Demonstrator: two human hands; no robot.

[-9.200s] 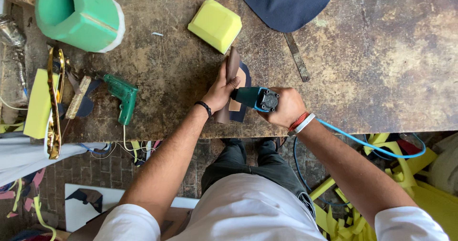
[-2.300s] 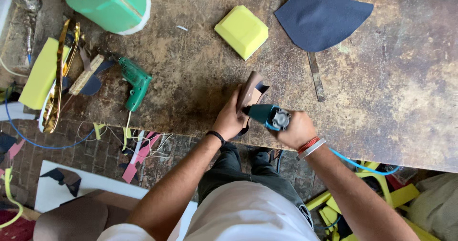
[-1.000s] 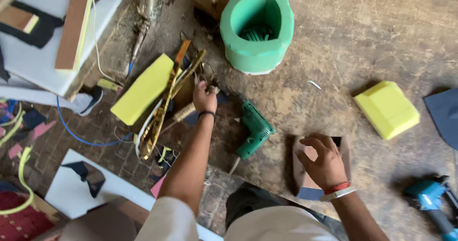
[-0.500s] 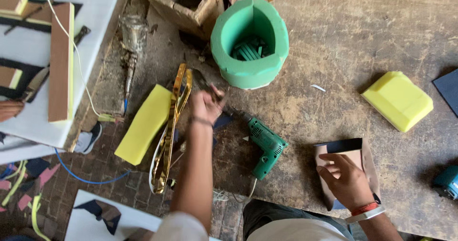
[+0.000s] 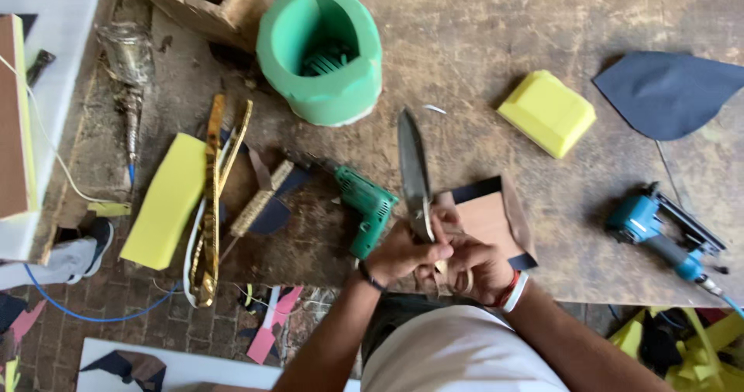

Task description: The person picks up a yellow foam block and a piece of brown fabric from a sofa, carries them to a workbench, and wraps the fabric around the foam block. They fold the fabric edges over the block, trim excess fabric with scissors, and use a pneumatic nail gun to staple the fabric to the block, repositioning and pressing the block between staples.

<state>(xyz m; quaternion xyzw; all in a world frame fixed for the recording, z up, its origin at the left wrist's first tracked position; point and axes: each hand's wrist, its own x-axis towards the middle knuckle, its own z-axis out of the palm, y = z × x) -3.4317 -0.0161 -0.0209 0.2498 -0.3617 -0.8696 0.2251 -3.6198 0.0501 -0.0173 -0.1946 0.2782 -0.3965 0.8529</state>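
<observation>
A worn wooden workbench (image 5: 496, 20) filled most of the view, stained and scratched. On its far side, left of centre, stood a big green foam block (image 5: 319, 47) with a hollow middle, and just beyond that a cardboard box (image 5: 205, 4). At the far right lay a dark blue piece of fabric (image 5: 666, 89), shaped like a leaf. A long yellow foam slab (image 5: 167, 202) lay near the left edge of the bench, with a gold-coloured metal strip (image 5: 211, 198) beside it. A smaller yellow foam pad (image 5: 547, 113) sat between the green block and the blue fabric. At the right, near the bench's edge, lay a blue staple gun (image 5: 659, 225) with its hose. A green drill (image 5: 364, 206) lay just left of the hands.

At the near edge of the bench, in the middle, the person's two hands met. The left hand (image 5: 399, 252) was closed around the handle of a long knife (image 5: 413, 175), whose blade pointed away toward the far side. The right hand (image 5: 477, 264), with a red and white band at the wrist, pressed down on a brown leather piece (image 5: 488, 217) backed with dark material, its fingers curled at the leather's near left corner, right against the knife. Whether those fingers pinched the leather or only held it flat could not be told.
</observation>
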